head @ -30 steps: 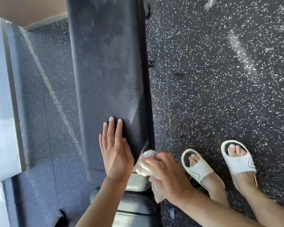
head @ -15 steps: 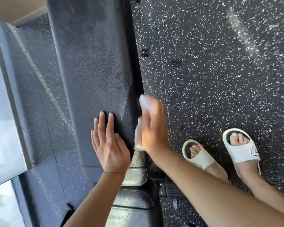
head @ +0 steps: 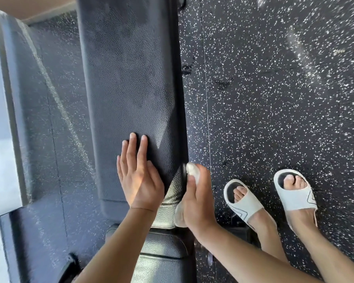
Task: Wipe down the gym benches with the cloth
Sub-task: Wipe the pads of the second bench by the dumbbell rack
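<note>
A long black padded gym bench [head: 129, 68] runs away from me up the middle of the view. My left hand [head: 139, 174] rests flat on its near end, fingers straight. My right hand [head: 196, 199] presses a white cloth [head: 192, 170] against the bench's right side edge; the cloth shows above my fingertips and below my palm. A second padded section [head: 164, 246] of the bench lies nearer to me, partly hidden by my forearms.
Black speckled rubber floor [head: 274, 99] spreads to the right, where my feet in white slide sandals [head: 245, 201] stand close to the bench. A pale panel [head: 0, 119] lies at the left. Dark metal frame parts [head: 70, 266] sit low beside the bench.
My right hand slid the cloth forward along the bench's right edge, then back toward me. My left hand stayed flat on the pad.
</note>
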Motion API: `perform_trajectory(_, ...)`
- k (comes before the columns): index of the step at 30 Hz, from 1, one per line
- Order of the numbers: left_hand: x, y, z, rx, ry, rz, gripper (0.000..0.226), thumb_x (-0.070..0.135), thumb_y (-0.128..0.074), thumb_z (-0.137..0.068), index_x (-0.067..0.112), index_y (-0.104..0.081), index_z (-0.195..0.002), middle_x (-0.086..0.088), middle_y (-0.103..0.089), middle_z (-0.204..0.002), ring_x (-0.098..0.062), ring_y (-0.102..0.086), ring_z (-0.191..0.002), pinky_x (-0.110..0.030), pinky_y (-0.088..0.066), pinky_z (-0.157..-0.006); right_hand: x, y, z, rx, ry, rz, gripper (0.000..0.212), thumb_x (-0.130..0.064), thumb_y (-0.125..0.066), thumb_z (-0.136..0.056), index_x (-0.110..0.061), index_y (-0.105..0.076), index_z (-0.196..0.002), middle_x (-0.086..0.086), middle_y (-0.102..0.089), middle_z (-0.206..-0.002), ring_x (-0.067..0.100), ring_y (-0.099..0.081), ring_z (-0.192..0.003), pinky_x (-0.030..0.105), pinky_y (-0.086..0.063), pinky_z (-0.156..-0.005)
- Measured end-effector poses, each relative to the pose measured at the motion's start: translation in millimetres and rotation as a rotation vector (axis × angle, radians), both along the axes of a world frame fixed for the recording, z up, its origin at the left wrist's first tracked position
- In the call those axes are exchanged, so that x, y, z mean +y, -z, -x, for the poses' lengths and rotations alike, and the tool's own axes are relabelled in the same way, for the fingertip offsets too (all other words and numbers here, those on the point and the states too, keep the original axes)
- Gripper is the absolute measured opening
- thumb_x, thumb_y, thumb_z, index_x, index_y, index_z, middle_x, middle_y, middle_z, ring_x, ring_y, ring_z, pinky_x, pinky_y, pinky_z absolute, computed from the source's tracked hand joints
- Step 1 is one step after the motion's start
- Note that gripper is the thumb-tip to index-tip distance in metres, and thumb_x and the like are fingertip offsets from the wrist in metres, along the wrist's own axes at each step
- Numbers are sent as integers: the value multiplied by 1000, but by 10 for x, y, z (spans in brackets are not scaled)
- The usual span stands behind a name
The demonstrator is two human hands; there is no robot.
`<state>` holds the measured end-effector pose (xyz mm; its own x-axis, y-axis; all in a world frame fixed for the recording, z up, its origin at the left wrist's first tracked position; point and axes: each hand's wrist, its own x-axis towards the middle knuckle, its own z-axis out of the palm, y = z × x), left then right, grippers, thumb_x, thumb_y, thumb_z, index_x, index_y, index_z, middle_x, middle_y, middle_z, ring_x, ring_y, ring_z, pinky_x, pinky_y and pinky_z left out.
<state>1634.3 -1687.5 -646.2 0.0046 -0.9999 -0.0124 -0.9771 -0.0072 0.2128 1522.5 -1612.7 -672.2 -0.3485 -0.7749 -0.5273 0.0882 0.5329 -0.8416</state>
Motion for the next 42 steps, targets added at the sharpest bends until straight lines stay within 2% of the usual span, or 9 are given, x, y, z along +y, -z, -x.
perform_trajectory(8,21,-10,5,-3,-22,0,57,21,-34,-105,25,-40,-162,3,-30,-173,-23,-21,-162,-50,-17,-130,-1416,-121,292,294,-51,296,26,-16,-58,-104,-16,-61,-130,0,-54,-124,15,-54,-111,30,-46,-97)
perform_trajectory(14,35,-19,12,-2,-59,-2,54,24,-40,-103,22,-47,-157,1,-35,-170,-24,-26,-160,-50,-20,-129,-1826,-253,191,849,-772,692,19,-34,-63,-99,-25,-74,-112,3,-66,-120,31,-54,-91,45,-47,-72)
perform_trajectory(18,15,-19,-6,108,-351,88,62,34,-55,-93,12,-51,-151,-6,-40,-165,-32,-36,-153,-54,-29,-125,-1802,-169,384,837,-1064,913,25,-26,-62,-100,-31,-71,-123,-5,-63,-139,26,-52,-93,42,-45,-77)
perform_trajectory(21,-32,-16,-7,119,-367,95,66,37,-54,-93,11,-48,-154,-7,-39,-166,-33,-34,-154,-55,-28,-125,-2363,-83,519,927,-1275,1026,57,-22,-78,-81,-41,-61,-132,-7,-58,-134,24,-47,-90,43,-49,-74)
perform_trajectory(23,-29,-20,-2,103,-367,51,68,39,-53,-93,14,-46,-155,-5,-36,-168,-30,-29,-157,-54,-25,-127,-2863,-88,462,1055,-1202,1034,63,-16,-82,-72,-36,-60,-128,-1,-59,-121,27,-47,-89,42,-52,-67)
perform_trajectory(27,-6,-26,-32,118,-359,28,70,42,-51,-93,14,-45,-157,-5,-34,-169,-30,-27,-158,-55,-24,-127,-3695,-286,219,1206,-865,847,16,-24,-70,-92,-19,-71,-106,14,-61,-101,38,-57,-86,50,-55,-62)
perform_trajectory(30,13,-20,-56,115,-359,19,69,42,-51,-94,13,-46,-157,-7,-35,-169,-31,-27,-159,-54,-22,-129,-3511,-377,-105,1230,-869,687,25,-23,-65,-89,-17,-67,-113,13,-60,-115,38,-55,-97,49,-51,-74)
perform_trajectory(36,8,-41,-43,172,-365,38,70,40,-56,-92,8,-49,-153,-10,-39,-167,-32,-29,-158,-56,-24,-128,-2195,-321,-473,970,-1253,913,31,-25,-56,-93,-20,-69,-120,4,-65,-124,28,-53,-90,40,-39,-73)
perform_trajectory(42,-3,-77,-62,157,-409,23,65,42,-56,-89,11,-58,-146,-8,-49,-159,-34,-40,-150,-54,-28,-125,-2706,-217,-316,938,-1433,1205,30,-18,-57,-98,-19,-71,-125,5,-67,-127,27,-50,-88,40,-44,-69)
